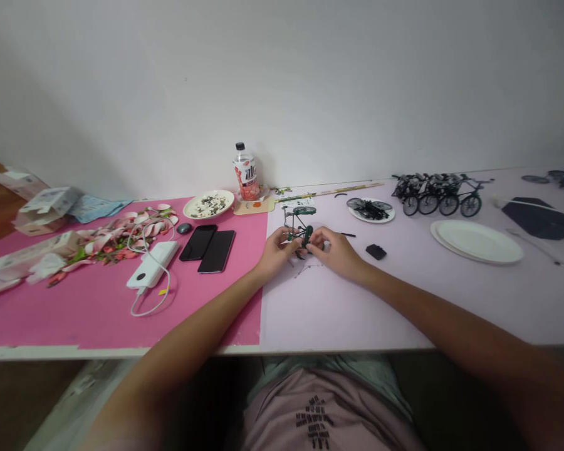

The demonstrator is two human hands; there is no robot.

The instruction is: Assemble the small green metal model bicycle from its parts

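A small dark green model bicycle [302,224] is held up between my two hands over the pale lilac part of the table. My left hand [278,252] pinches it from the left side, fingers closed on its frame. On the right, my right hand [331,250] has its fingertips closed on a dark part of the same model. Which exact part each fingertip grips is too small to make out. Just right of my right hand lie a thin black stick [348,235] and a small black piece [376,252].
Behind my hands is a white plate [386,219] of black parts. Several finished model bicycles [437,195] stand at the back right, near stacked white plates [486,241]. Two phones [217,252], a power bank [153,264], a bottle [247,175] and scattered petals [117,235] are left.
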